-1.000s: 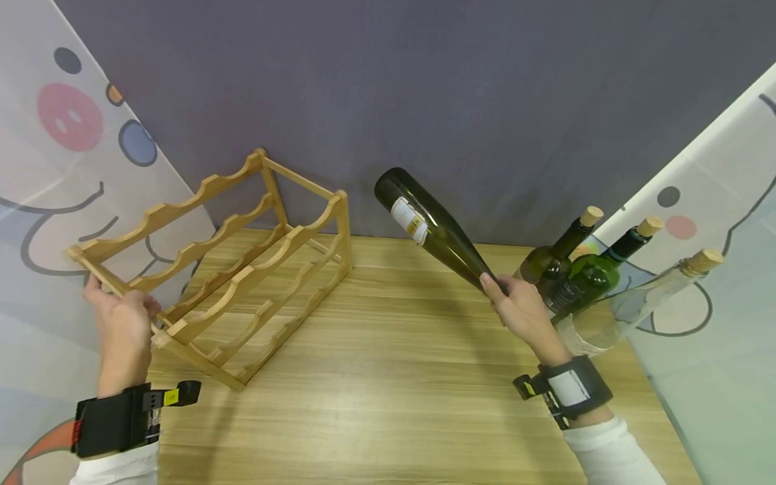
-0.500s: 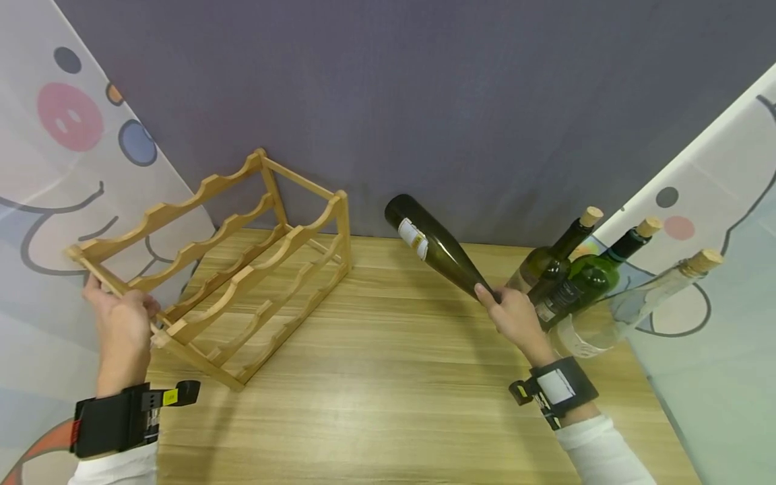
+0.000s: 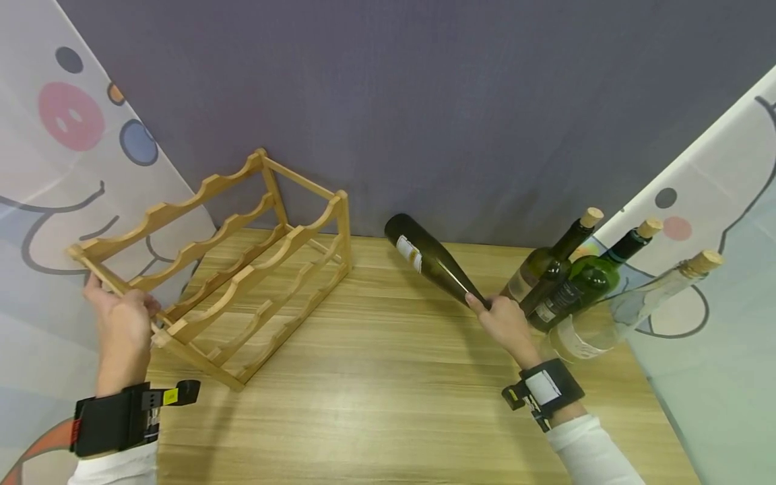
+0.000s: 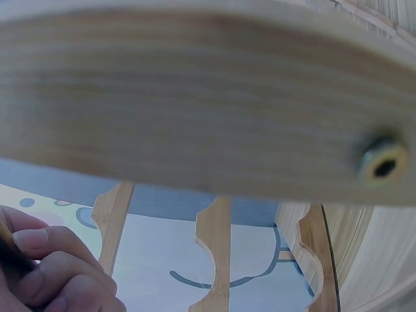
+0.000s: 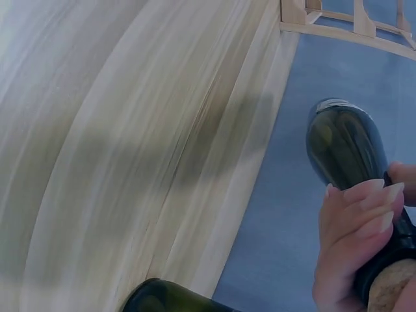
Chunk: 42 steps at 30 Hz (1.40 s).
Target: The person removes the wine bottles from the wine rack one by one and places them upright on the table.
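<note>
A dark green wine bottle [image 3: 433,259] with a white and yellow label tilts in the head view, its base pointing up and left. My right hand [image 3: 503,320] grips it by the neck; the right wrist view shows fingers [image 5: 364,214] wrapped round the neck and a cork at its mouth. On the left stands a wooden wine rack [image 3: 242,276] with scalloped rails. My left hand [image 3: 124,316] holds the rack's near left end bar, and its fingers [image 4: 62,260] look curled in the left wrist view.
Three corked bottles stand at the right: a dark one [image 3: 536,269], a green one [image 3: 585,283] and a clear one [image 3: 612,323]. The wooden table [image 3: 364,404] meets a grey wall panel [image 3: 424,101] at the back. Patterned panels flank both sides.
The right hand has moved a little left and down toward the table. The bottle's base has come down with it. The left hand and the rack have stayed put.
</note>
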Motion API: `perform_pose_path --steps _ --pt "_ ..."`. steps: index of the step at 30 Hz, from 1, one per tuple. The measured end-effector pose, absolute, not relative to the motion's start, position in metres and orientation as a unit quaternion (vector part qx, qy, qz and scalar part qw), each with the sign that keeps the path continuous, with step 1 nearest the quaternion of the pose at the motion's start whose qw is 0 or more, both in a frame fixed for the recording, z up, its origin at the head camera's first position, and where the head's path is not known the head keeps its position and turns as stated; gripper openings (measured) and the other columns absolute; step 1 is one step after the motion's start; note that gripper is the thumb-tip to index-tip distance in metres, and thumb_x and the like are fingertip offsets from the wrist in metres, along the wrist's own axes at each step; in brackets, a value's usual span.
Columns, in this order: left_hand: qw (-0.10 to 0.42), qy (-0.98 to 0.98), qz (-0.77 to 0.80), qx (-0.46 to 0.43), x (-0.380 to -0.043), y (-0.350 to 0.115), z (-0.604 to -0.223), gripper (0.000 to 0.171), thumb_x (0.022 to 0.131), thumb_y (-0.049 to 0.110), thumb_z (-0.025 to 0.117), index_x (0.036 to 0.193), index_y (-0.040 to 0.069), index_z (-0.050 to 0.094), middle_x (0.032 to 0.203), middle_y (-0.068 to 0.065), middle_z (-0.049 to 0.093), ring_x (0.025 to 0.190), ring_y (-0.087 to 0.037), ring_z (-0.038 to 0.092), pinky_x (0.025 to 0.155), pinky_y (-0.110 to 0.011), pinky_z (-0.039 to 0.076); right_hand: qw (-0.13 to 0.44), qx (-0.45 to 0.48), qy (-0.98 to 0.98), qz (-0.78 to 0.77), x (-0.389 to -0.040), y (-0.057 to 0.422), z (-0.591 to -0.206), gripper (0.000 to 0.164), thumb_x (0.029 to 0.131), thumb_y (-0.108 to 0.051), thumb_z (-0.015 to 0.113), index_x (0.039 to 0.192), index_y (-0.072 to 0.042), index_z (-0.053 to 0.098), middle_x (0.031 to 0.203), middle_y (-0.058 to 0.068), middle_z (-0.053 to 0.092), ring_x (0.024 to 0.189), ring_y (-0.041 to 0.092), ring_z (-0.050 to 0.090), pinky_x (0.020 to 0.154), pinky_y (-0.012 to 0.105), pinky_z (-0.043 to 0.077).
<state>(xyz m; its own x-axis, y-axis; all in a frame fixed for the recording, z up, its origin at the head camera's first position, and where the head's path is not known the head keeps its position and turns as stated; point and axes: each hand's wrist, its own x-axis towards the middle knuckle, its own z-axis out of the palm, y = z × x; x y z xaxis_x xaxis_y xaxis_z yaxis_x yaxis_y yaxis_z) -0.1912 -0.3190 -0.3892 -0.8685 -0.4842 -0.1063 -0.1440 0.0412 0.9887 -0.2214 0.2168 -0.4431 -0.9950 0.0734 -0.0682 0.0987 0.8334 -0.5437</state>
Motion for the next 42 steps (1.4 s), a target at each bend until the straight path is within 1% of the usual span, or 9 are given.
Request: perform_pose_path --steps 3,8,16,21,26,33,38,40,42 --pt "0.129 -0.714 -0.652 0.219 -0.191 -0.319 -0.389 0.078 0.095 0.001 0.028 0.156 0.031 -0.012 0.109 0.007 0.034 0.078 -0.010 0.041 0.071 -0.014 0.039 0.034 0.044 0.955 -0.292 -0.222 0.217 -0.445 0.055 0.099 -0.051 0.049 0.087 0.000 0.066 0.071 0.009 0.063 0.064 0.022 0.057 0.058 0.031 0.041" --pt "0.127 -0.719 -0.647 0.219 -0.191 -0.319 -0.389 0.078 0.095 0.002 0.028 0.156 0.031 -0.012 0.110 0.007 0.034 0.078 -0.011 0.041 0.071 -0.015 0.038 0.065 0.054 0.946 -0.312 -0.221 0.218 -0.447 0.056 0.100 -0.050 0.047 0.096 0.003 0.066 0.069 0.011 0.065 0.061 0.021 0.060 0.056 0.031 0.044" --pt "0.130 -0.715 -0.649 0.224 -0.190 -0.319 -0.388 0.078 0.094 0.001 0.027 0.156 0.030 -0.011 0.104 0.003 0.035 0.076 -0.011 0.040 0.068 -0.015 0.038 0.080 0.056 0.943 -0.318 -0.222 0.219 -0.449 0.064 0.101 -0.048 0.046 0.122 0.011 0.060 0.081 0.019 0.071 0.069 0.023 0.066 0.064 0.035 0.051" --pt "0.125 -0.724 -0.639 0.228 -0.190 -0.319 -0.387 0.079 0.094 0.002 0.028 0.156 0.030 -0.012 0.104 0.002 0.037 0.077 -0.011 0.041 0.070 -0.015 0.038 0.092 0.056 0.938 -0.331 -0.222 0.220 -0.451 0.061 0.101 -0.046 0.045 0.117 0.011 0.062 0.080 0.020 0.070 0.068 0.026 0.067 0.059 0.032 0.048" --pt "0.121 -0.734 -0.629 0.228 -0.190 -0.318 -0.387 0.080 0.094 0.002 0.030 0.156 0.031 -0.012 0.114 0.003 0.037 0.077 -0.013 0.040 0.072 -0.017 0.037 0.100 0.059 0.935 -0.334 -0.222 0.220 -0.452 0.057 0.102 -0.046 0.044 0.105 0.007 0.065 0.078 0.019 0.069 0.069 0.028 0.067 0.058 0.031 0.046" --pt "0.118 -0.721 -0.643 0.229 -0.189 -0.321 -0.388 0.078 0.096 0.005 0.029 0.155 0.031 -0.014 0.095 0.002 0.040 0.076 -0.009 0.043 0.070 -0.015 0.039 0.093 0.053 0.939 -0.327 -0.223 0.217 -0.453 0.053 0.102 -0.043 0.046 0.095 0.005 0.066 0.076 0.018 0.069 0.064 0.021 0.063 0.058 0.031 0.046" --pt "0.125 -0.711 -0.653 0.227 -0.189 -0.320 -0.388 0.077 0.096 0.003 0.028 0.155 0.030 -0.012 0.102 0.003 0.037 0.077 -0.009 0.042 0.069 -0.013 0.040 0.083 0.041 0.946 -0.312 -0.223 0.217 -0.455 0.053 0.101 -0.041 0.048 0.114 0.006 0.068 0.083 0.016 0.071 0.073 0.023 0.065 0.069 0.039 0.052" --pt "0.129 -0.711 -0.653 0.227 -0.189 -0.319 -0.388 0.077 0.095 0.002 0.028 0.156 0.030 -0.011 0.114 0.001 0.038 0.078 -0.010 0.042 0.069 -0.013 0.040 0.078 0.036 0.948 -0.306 -0.222 0.217 -0.455 0.053 0.101 -0.040 0.049 0.122 0.005 0.066 0.086 0.015 0.071 0.077 0.024 0.066 0.073 0.042 0.053" --pt "0.127 -0.716 -0.648 0.228 -0.190 -0.317 -0.387 0.078 0.095 0.002 0.029 0.156 0.029 -0.012 0.125 0.001 0.034 0.079 -0.010 0.041 0.070 -0.013 0.040 0.079 0.034 0.949 -0.303 -0.222 0.218 -0.456 0.052 0.101 -0.040 0.049 0.120 0.005 0.067 0.087 0.016 0.071 0.076 0.024 0.066 0.072 0.042 0.053"
